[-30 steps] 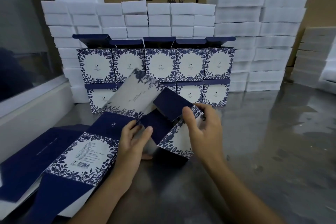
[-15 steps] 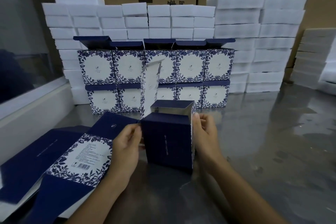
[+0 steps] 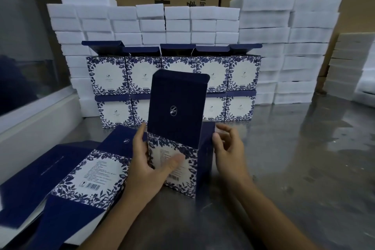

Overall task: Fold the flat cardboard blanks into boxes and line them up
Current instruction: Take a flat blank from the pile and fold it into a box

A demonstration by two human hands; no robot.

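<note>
Box (image 3: 182,160) upright, lid flap pointing up, gripped by left hand (image 3: 150,166); right hand (image 3: 227,148) open beside. Behind box: ten finished boxes (image 3: 172,89), two rows of five. Left of box: flat blanks (image 3: 81,176).

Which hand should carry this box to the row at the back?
Probably left. The left hand already grips the box, thumb across its patterned face. The right hand hovers beside its dark side, fingers spread, apparently not touching.
</note>
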